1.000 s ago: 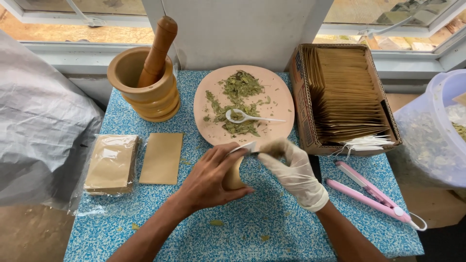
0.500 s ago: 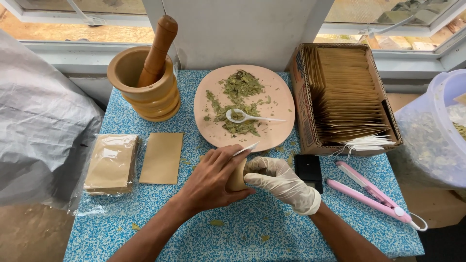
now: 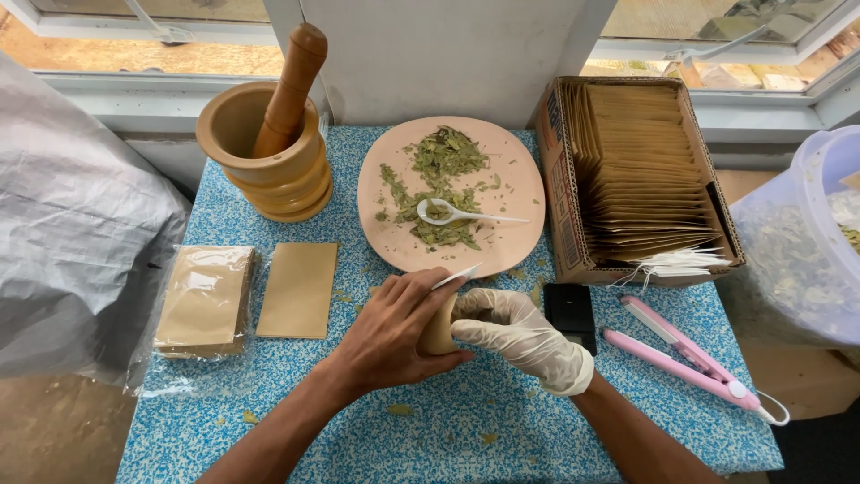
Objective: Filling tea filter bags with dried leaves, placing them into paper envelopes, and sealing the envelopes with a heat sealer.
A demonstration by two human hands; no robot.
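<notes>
Together, two hands (image 3: 448, 327), one pouch (image 3: 439, 327).

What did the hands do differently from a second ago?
The gloved right hand came down from the pouch's top to grip the small tan pouch from the side. The bare left hand keeps holding it. Plate, spoon and mortar stayed put.

Brown cardboard box (image 3: 573, 215) of tan sachets far right; plastic-wrapped sachet pack (image 3: 202, 305) left.
</notes>
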